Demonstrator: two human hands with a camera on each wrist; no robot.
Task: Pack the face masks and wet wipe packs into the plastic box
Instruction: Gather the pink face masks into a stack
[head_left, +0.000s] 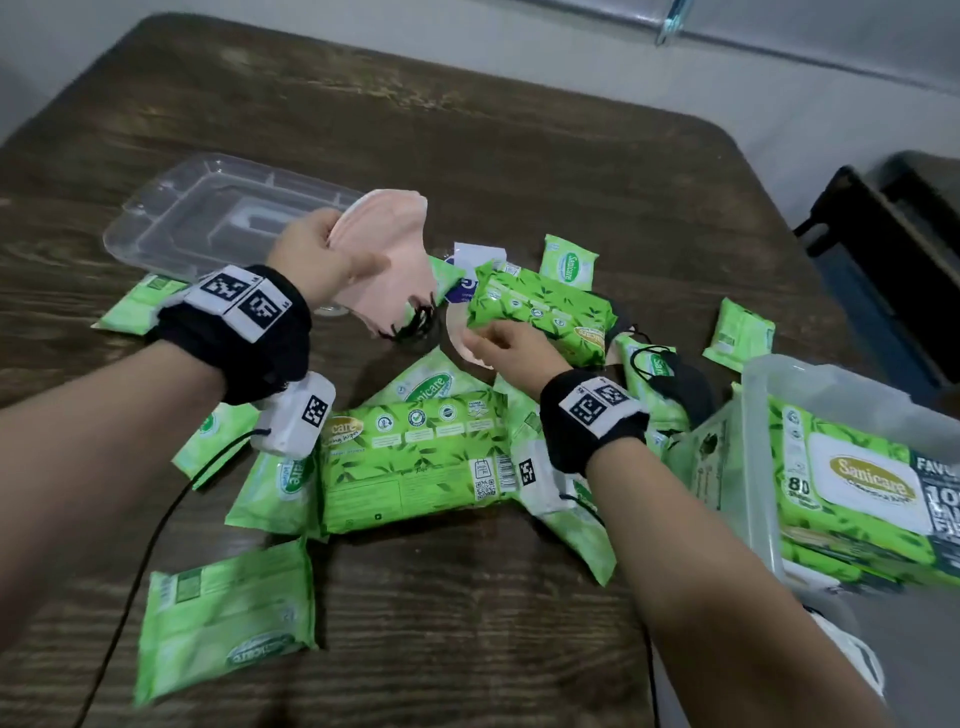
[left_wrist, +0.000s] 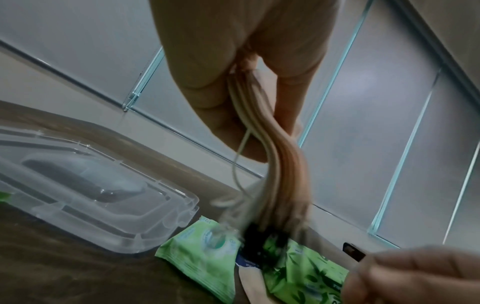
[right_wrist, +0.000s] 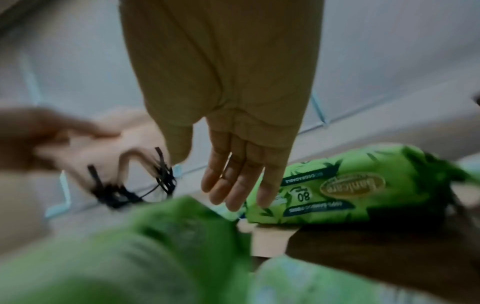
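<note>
The wooden table (head_left: 519, 156) carries everything, so I work from it outward. At three o'clock, by my right forearm, sits the plastic box (head_left: 753, 467), already holding big wet wipe packs (head_left: 857, 483) laid flat, I judge so the layers stack tight. Its clear lid (head_left: 208, 218) rests at ten o'clock, out of the way while I fill. Loose wet wipe packs lie scattered from six to one o'clock; the biggest one on the table (head_left: 415, 457) lies at centre, and another large pack (head_left: 540, 312) sits just beyond my right fingers. Black face masks (head_left: 670, 374) lie bunched at two o'clock, near the box.

My left hand (head_left: 317, 254) is lifted above the table at eleven o'clock, thumb and fingers pinched on a stack of pink face masks (head_left: 384, 260), their ear loops dangling below; holding them together should let me drop them in as one bundle. My right hand (head_left: 509, 348) reaches low at the centre for another pink mask (head_left: 462, 343) half buried under that large pack. The right wrist view shows these fingers (right_wrist: 233, 185) straight and close together, holding nothing, tips just beside the pack's edge.
</note>
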